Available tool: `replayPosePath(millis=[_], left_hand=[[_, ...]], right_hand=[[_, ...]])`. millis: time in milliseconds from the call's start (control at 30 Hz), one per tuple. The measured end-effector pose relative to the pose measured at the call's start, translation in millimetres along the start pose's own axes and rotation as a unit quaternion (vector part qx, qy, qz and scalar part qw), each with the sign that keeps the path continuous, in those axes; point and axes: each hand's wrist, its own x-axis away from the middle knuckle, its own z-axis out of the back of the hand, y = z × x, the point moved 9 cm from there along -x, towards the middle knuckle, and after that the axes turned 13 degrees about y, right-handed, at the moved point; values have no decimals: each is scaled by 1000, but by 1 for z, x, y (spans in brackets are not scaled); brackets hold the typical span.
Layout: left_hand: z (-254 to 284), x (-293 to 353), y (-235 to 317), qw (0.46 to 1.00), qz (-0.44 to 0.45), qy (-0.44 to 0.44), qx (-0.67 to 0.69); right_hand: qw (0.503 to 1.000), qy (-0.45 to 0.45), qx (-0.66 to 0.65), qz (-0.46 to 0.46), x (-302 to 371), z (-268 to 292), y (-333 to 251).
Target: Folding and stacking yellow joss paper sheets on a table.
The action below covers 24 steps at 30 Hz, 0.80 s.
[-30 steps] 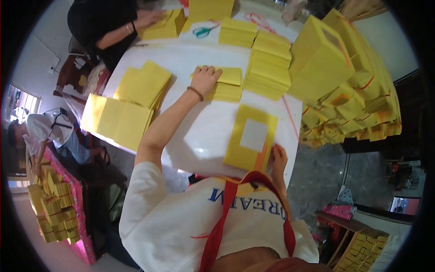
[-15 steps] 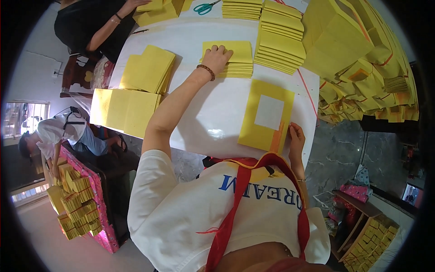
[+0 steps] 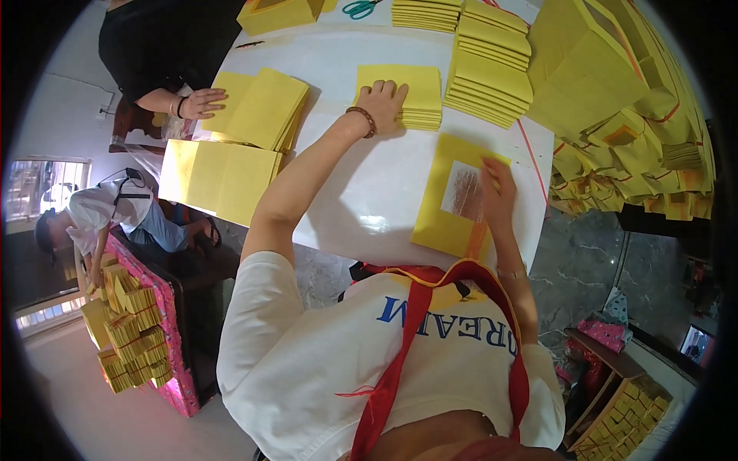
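My left hand rests with fingers spread on a small pile of folded yellow paper near the table's middle. To the right, my right hand is over the right edge of a flat yellow paper packet, fingers loosely bent and apart, nothing seen between them. Whether it touches the packet I cannot tell. The packet bears a pale rectangle with a dark brownish area and an orange strip below it. Bundles of folded yellow paper stand beyond my left hand's pile, on its right.
At left, a co-worker's hand rests on yellow paper stacks; another stack lies nearer. Teal-handled scissors lie at the far edge. Large yellow bundles crowd the right. A seated person is beside a pink-edged table.
My right hand has moved up from the packet's lower right edge to over its right side. The pale rectangle now looks partly dark. The co-worker's hand has come down to the left stack.
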Motion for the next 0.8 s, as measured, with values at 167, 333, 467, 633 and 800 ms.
replayPosePath(millis=[167, 333, 467, 633, 800], left_hand=[[-16, 1, -49, 950, 77, -59, 296], [-19, 24, -82, 918, 294, 177, 200], [-66, 64, -99, 740, 522, 109, 410], [-70, 58, -81, 592, 586, -15, 553], [-78, 51, -64, 482, 506, -78, 711]], right_hand=[[996, -19, 50, 67, -81, -132, 1], [977, -18, -2, -214, -108, -155, 84], [980, -23, -10, -198, -92, -164, 64], [963, -93, -60, -245, -93, -156, 69], [961, -83, -114, -240, -85, -153, 65]])
